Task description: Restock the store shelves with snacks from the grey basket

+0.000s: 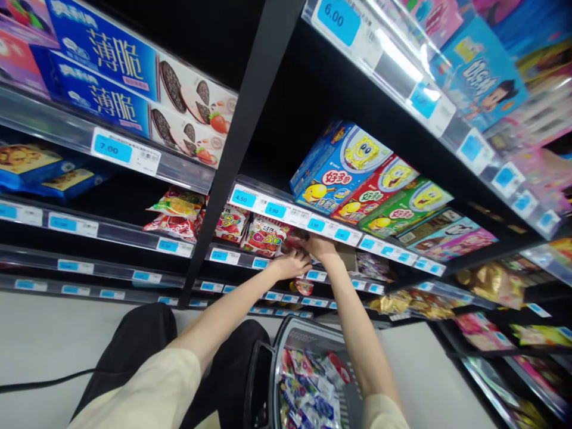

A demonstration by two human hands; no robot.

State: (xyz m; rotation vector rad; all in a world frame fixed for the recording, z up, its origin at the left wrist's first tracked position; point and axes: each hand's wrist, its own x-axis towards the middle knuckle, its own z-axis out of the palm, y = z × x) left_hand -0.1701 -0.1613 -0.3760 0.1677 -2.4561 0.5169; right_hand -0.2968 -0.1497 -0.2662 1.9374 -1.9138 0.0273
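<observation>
Both hands reach into a low shelf row of gummy candy packets. My left hand [291, 265] is at the shelf's front lip, its fingers bent together toward the right; what they hold, if anything, is hidden. Just above and right of it, my right hand [320, 245] reaches in under the upper shelf, its fingers curled and partly hidden beside a dark red packet [292, 240]. To the left stand a white-and-red gummy candy packet [263, 236] and another like it [231, 224]. Below my forearms sits a grey shopping basket [286, 336] holding many small colourful packets [308, 387].
Cartoon snack boxes [344, 167] stand on the shelf above my hands. A black upright post [232, 143] divides the shelving, with blue cookie boxes [107, 71] to its left. An overhanging price-tagged shelf [393, 65] juts out at upper right. A black cable [53, 381] crosses at left.
</observation>
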